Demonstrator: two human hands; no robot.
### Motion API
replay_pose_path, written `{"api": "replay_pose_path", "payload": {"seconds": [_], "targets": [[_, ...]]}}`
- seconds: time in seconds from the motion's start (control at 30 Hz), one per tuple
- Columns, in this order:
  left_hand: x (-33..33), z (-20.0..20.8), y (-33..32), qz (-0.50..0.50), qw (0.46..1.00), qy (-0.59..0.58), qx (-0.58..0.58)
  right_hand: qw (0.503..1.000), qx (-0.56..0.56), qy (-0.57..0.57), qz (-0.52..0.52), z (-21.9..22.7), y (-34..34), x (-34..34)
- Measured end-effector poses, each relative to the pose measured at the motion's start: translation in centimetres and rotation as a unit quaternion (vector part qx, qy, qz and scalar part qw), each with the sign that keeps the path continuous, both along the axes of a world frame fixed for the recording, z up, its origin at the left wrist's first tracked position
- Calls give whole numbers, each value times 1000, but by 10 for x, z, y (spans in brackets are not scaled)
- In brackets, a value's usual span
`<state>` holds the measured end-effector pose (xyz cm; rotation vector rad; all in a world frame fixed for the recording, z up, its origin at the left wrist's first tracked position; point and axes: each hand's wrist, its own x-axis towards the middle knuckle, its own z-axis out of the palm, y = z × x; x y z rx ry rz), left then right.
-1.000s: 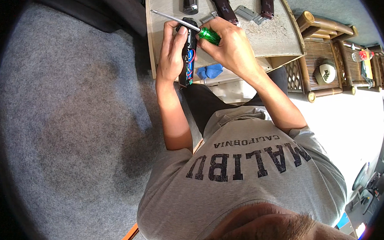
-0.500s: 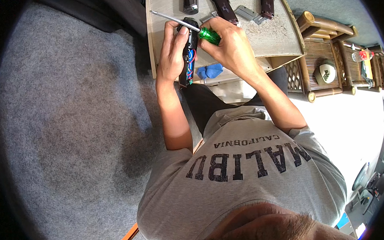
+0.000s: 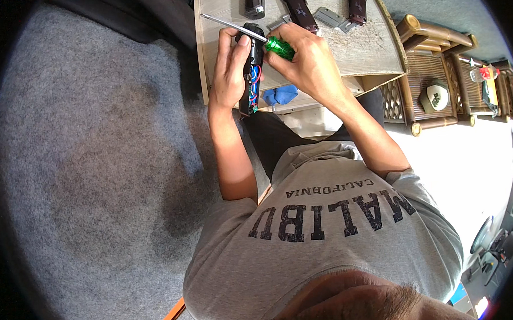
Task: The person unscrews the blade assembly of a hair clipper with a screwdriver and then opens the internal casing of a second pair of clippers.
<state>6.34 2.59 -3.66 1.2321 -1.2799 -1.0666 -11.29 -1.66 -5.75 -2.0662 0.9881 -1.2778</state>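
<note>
Upright in my left hand (image 3: 227,75) is an opened black device that looks like a hair clipper (image 3: 255,74), its blue battery and red wires bare. My fingers wrap its upper half and the thumb presses near the top. My right hand (image 3: 312,60) is closed around the green handle of a screwdriver (image 3: 279,48). Its steel shaft crosses over the clipper's top and points to the far left, past my left thumb; whether it touches the clipper I cannot tell. Beyond my hands lie a black clipper (image 3: 255,4), two dark maroon casings (image 3: 299,9) and silver metal parts (image 3: 331,18).
The wooden tabletop (image 3: 378,57) carries scattered dark bits at right. A blue cloth (image 3: 280,95) sits below its near edge. Right of it stands bamboo furniture (image 3: 427,75) with a cap (image 3: 435,98) and a plastic bottle (image 3: 483,74). Grey carpet (image 3: 107,143) spreads at left.
</note>
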Motion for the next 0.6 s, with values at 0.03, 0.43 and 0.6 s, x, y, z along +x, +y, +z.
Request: {"api": "replay_pose_path", "payload": {"seconds": [0.03,0.43,0.6], "targets": [[0,-1,-1,0,1000,0,0,1000,4,-2,1,0,0,0],[0,-1,-2,-8,1000,17,-13,1000,7,-1,16,-1,0,-1],[-3,1,-1,9,1000,-2,-13,1000,6,-1,8,2,0,-1]]}}
